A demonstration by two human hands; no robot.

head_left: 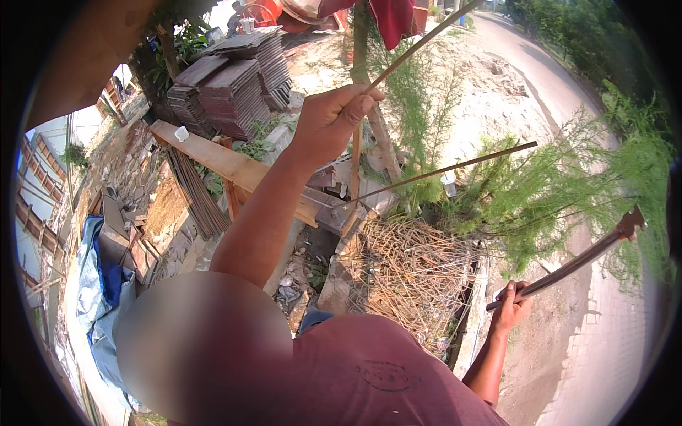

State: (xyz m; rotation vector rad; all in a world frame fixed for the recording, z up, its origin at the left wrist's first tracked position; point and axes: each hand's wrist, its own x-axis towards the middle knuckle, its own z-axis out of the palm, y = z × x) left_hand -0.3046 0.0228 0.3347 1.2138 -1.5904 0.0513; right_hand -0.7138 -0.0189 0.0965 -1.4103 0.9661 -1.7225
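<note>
My left hand (334,122) is raised in the upper middle, closed on a thin metal rod (419,50) that slants up to the right. My right hand (511,305), lower right, grips a dark metal bar (568,261) with a notched plate at its far end. Between them, a second rod (447,169) lies at a slant, its near end at a small metal fixture on a dark board (330,213). A long wooden plank (199,151) runs behind my left forearm. A blurred patch covers part of my body at lower left.
A tangled heap of bent rods (415,273), stacked tiles (227,92), leafy branches (540,199), blue tarpaulin (99,284) and a red cloth (387,18) surround me. A person (234,18) is far back near red machinery (280,14). A road (536,64) runs along the right.
</note>
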